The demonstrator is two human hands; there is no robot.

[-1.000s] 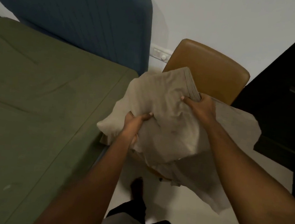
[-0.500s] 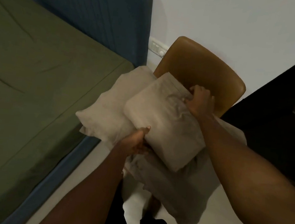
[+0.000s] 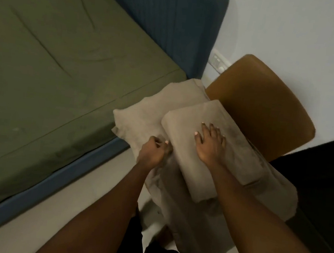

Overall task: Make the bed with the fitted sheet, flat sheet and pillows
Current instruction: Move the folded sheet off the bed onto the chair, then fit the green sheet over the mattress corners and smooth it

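Folded sheet: the beige folded sheet (image 3: 182, 149) lies on top of the linen pile beside the bed, slanting from the chair back towards you.
Right hand: your right hand (image 3: 210, 147) lies flat on it, fingers straight and spread, pressing and gripping nothing.
Left hand: your left hand (image 3: 151, 152) is curled, thumb and fingers pinching the loose cloth (image 3: 190, 222) where it comes out from under the folded sheet's left edge.
Pillow: a beige pillow (image 3: 149, 111) lies under and to the left of the folded sheet, touching it.
Just changed: a second ago you held the bundle up with both hands; now it is set down and your right hand has gone from gripping its far end to resting on top.
Meaning: you are probably pinning the stack to draw one piece free.
Chair: the tan chair (image 3: 269, 100) seems to carry the whole pile; its seat is hidden.
Bed: the bed (image 3: 55, 182) already wears a green sheet (image 3: 55, 61), creased, probably the fitted one, with no pillow on it.
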